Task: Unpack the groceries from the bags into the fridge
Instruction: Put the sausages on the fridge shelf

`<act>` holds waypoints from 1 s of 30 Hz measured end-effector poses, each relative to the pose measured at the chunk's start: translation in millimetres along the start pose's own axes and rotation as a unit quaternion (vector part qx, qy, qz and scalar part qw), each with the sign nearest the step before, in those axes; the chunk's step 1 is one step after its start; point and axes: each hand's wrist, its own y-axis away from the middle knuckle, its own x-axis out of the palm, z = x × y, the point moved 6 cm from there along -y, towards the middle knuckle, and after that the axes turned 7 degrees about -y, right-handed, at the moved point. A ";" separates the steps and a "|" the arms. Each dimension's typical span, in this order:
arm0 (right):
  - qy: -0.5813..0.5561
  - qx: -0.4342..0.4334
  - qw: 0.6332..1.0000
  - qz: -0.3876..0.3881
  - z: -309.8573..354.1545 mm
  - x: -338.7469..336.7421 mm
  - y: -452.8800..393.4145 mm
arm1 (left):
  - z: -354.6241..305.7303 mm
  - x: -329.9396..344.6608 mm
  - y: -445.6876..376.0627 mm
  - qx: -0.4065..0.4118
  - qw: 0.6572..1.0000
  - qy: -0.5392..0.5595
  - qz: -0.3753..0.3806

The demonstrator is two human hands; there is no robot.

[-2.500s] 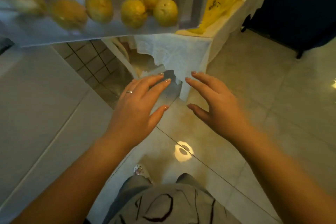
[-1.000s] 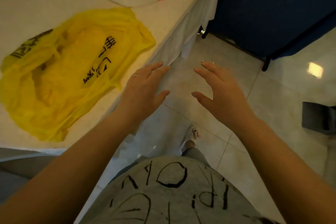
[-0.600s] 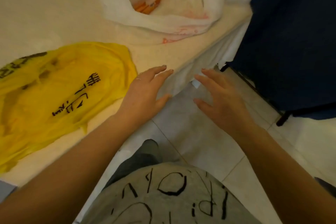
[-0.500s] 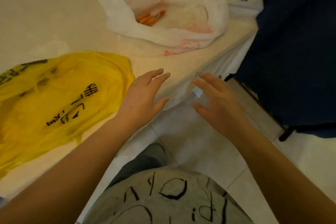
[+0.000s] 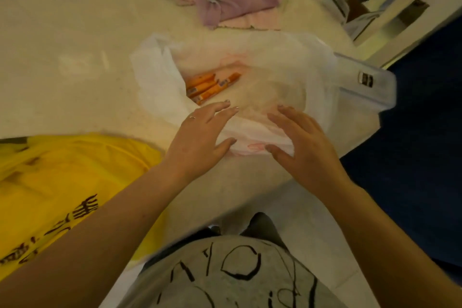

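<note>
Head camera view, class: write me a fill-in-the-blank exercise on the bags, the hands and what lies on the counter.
1. The orange packets lie inside the ____ bag.
2. The bag lying flat under the left forearm is ____.
3. Both the left hand and the right hand reach toward the white bag with fingers ____.
4. Behind the white bag lies a crumpled ____ cloth.

Missing words: white; yellow; straight; pink

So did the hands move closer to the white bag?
Yes. Both the left hand and right hand moved forward from the counter edge to the near side of the white bag, fingers open.
</note>
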 end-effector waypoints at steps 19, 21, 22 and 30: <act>0.193 -0.493 0.835 0.152 -48.2 97.0 -218.7 | 59.9 60.8 -94.2 -0.230 0.943 -0.186 0.152; 0.235 -0.537 0.796 0.149 -48.7 108.5 -228.3 | 69.5 67.3 -102.6 -0.233 0.935 -0.214 0.161; 0.259 -0.551 0.779 0.150 -50.3 114.5 -230.9 | 71.9 69.0 -105.1 -0.220 0.935 -0.231 0.153; 0.349 -0.518 0.754 0.203 -59.8 135.1 -286.7 | 123.9 81.2 -99.1 -0.239 0.922 -0.210 0.221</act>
